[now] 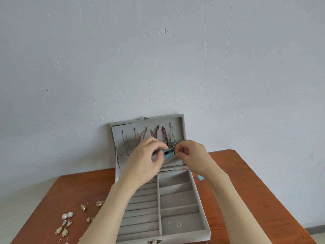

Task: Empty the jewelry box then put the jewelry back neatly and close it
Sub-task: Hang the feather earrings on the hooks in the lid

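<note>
A grey velvet jewelry box (182, 192) stands open on the wooden table (246, 191), its lid leaning against the wall. Inside the lid hang thin chains (127, 141), a hoop necklace (145, 136), a dark red bead string (161, 133) and a dangling earring (172, 140). My left hand (146, 155) and my right hand (191, 154) meet at the lid's pocket, both pinching a small teal item (168, 153) at the pocket's top edge. The tray compartments look nearly bare, with a tiny piece (179, 224) in the front right one.
Several earrings lie on the table at the front left: pearl studs (67, 215), long oval drops (63, 228) and small gold flower studs (91, 207). A teal scrap (201, 177) shows right of the box. The wall stands right behind the lid.
</note>
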`<state>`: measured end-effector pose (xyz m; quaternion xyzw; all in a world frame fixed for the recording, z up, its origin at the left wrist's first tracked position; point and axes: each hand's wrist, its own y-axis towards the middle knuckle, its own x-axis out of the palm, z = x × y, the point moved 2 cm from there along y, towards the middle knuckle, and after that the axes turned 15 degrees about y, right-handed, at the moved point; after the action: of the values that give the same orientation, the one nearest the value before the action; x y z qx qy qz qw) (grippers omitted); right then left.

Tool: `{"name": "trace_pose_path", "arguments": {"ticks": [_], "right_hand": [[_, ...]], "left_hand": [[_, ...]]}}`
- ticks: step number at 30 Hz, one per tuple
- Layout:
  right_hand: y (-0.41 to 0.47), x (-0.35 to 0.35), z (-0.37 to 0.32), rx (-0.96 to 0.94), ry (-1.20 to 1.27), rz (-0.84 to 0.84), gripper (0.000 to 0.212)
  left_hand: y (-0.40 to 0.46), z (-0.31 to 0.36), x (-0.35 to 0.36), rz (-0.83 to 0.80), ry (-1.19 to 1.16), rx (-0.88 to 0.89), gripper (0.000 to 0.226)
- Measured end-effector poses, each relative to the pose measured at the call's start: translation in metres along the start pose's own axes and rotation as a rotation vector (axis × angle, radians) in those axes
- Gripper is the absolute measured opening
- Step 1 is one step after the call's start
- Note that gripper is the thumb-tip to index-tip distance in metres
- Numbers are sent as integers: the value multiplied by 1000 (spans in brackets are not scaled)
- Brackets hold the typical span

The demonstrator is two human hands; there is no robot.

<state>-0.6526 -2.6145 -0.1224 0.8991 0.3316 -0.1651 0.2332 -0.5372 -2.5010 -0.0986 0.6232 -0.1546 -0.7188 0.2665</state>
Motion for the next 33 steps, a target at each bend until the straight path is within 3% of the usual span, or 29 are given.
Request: {"name": "trace_pose_path", "arguments": {"ticks": [3,9,15,17,19,22,24,29,33], "right_hand": [[-1,-2,-1,-6,-14,9,21],[-2,-4,0,19,42,10,24],[-2,-5,-2,38,68,21,16],[-4,-7,-5,67,137,40,17],[-5,-10,-8,134,249,63,36],[-6,-17,-14,250,542,78,59],[-6,-20,-16,275,732,48,68],[-10,-16,-28,249,858,-93,75],[-11,-13,-38,236,835,-166,77]], "left_hand": [[0,13,13,-9,39,35,13],[10,3,19,11,15,-158,10],[20,5,18,-360,163,-124,37],[20,6,21,-412,189,-103,47],[14,6,22,-314,153,-119,43],[3,8,16,14,85,-208,24],[-1,16,10,115,46,-239,12],[-3,35,-3,76,-244,-348,8],[-6,35,-8,78,-228,-347,10]]}}
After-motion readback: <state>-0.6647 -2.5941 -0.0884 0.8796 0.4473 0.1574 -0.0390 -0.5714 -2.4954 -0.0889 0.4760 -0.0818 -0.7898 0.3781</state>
